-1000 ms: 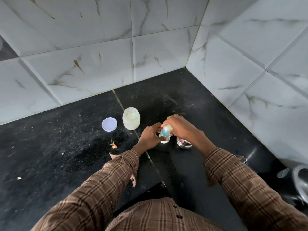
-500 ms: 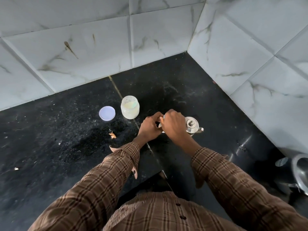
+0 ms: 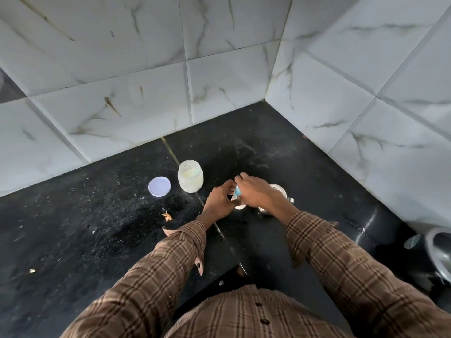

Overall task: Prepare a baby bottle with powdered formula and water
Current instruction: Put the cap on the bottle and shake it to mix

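Just right of the open powder jar (image 3: 190, 176), both hands meet over the baby bottle (image 3: 238, 200); left hand (image 3: 219, 203) wraps its body, right hand (image 3: 256, 192) pinches the blue-white top from above, bottle upright, steel cup (image 3: 278, 191) behind, lid (image 3: 159, 186) left of jar

Worktop (image 3: 73, 240): black, flecked with pale specks.
Wall tiles (image 3: 109, 57): white, grey-brown marble veins.
Jar (image 3: 190, 179): cloudy white, pale yellow inside.
Lid (image 3: 159, 186): pale lilac-white.
Bottle (image 3: 237, 191): light blue and white.
Steel vessel (image 3: 278, 190): silver.
Sleeves (image 3: 170, 264): brown plaid, dark and cream lines.
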